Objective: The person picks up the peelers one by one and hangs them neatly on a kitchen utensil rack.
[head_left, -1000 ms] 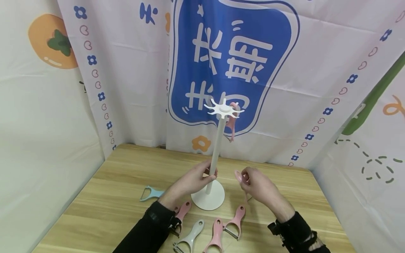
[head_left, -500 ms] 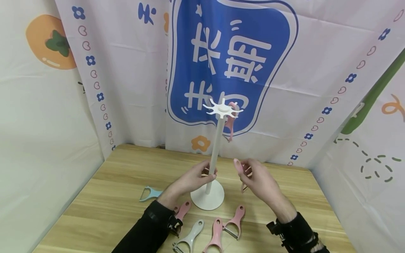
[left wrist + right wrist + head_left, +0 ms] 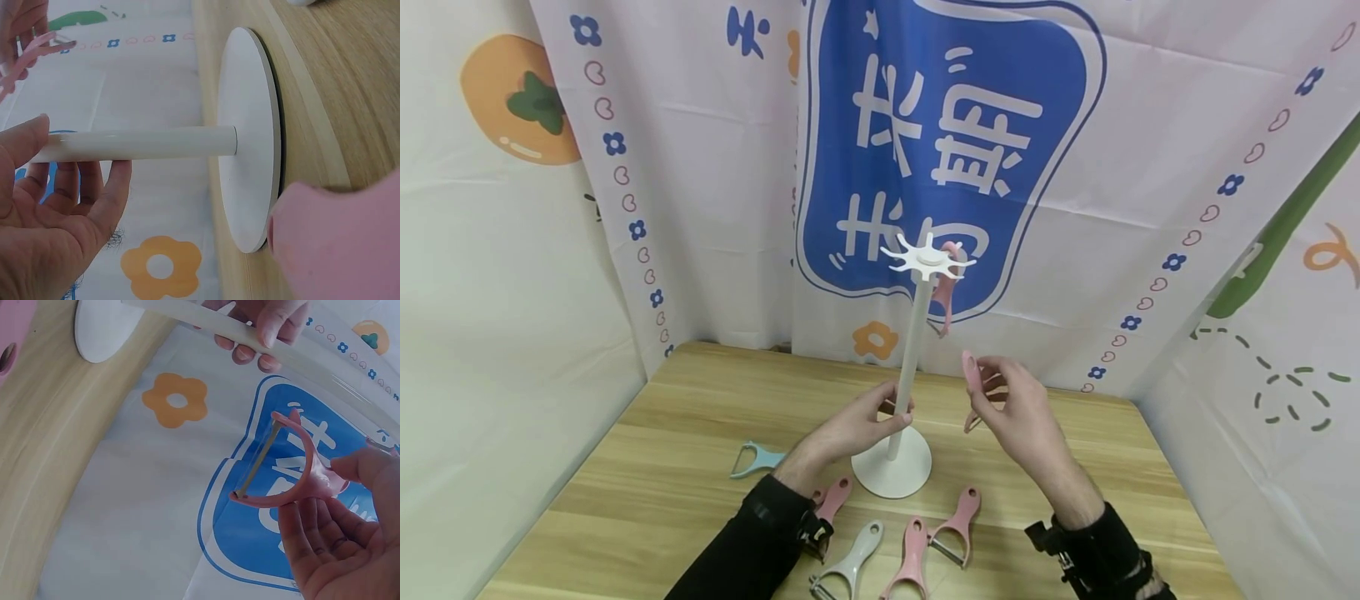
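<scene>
A white stand with a round base [image 3: 891, 475] and a star-shaped top of several hooks [image 3: 927, 258] stands on the table. My left hand [image 3: 861, 423] holds its pole [image 3: 169, 144] low down, thumb on one side and fingers on the other. One pink peeler [image 3: 946, 293] hangs from a hook at the right of the top. To the right of the pole, my right hand [image 3: 1021, 408] pinches another pink Y-shaped peeler [image 3: 315, 478] by its handle, in the air above the table. In the right wrist view its blade end points away from the fingers.
On the wooden table [image 3: 685, 417] lie a light blue peeler [image 3: 763, 458], a grey-white peeler [image 3: 862, 550] and several pink peelers [image 3: 962, 521], in front and left of the base. A printed cloth [image 3: 737, 208] hangs behind.
My right hand has lifted the pink peeler up from close above the table and turned its handle end more upright. My left hand has stayed on the pole.
</scene>
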{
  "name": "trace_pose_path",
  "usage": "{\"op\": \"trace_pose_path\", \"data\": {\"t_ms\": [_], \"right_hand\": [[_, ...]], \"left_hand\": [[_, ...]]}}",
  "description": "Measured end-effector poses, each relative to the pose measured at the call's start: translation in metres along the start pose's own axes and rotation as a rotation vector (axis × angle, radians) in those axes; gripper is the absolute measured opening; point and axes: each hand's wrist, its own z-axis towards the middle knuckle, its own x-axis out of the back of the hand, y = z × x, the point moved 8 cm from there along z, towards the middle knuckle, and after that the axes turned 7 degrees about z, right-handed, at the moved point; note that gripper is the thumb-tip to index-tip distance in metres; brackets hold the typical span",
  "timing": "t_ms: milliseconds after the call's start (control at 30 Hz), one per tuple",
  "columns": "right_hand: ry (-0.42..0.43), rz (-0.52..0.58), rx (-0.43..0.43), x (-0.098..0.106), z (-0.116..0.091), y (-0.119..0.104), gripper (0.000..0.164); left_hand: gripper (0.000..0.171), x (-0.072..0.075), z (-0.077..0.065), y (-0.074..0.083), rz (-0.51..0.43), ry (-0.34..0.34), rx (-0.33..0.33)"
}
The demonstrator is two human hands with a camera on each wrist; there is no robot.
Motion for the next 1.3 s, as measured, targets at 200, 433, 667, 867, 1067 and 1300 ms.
{"op": "trace_pose_path", "data": {"t_ms": [200,433,667,867,1067,1300], "right_hand": [[0.054,0.032,0.046,0.008,0.004,-0.009,0.039],[0.088,0.064,0.074,0.012,0.009,-0.017,0.042],[0.128,0.091,0.098,0.018,0.014,-0.027,0.044],[0.171,0.098,0.116,0.026,0.019,-0.036,0.045],[0.215,0.143,0.165,0.034,0.024,-0.046,0.044],[0.248,0.155,0.188,0.040,0.028,-0.056,0.045]], "left_hand": [[0.033,-0.001,0.001,-0.002,-0.003,-0.012,-0.003],[0.037,-0.002,0.001,-0.003,-0.004,-0.013,-0.009],[0.027,-0.002,0.000,-0.002,-0.005,-0.011,0.003],[0.028,-0.001,-0.001,-0.002,-0.009,-0.013,0.000],[0.031,-0.001,-0.001,-0.003,-0.005,-0.015,-0.011],[0.030,0.000,-0.001,-0.003,0.005,-0.013,-0.008]]}}
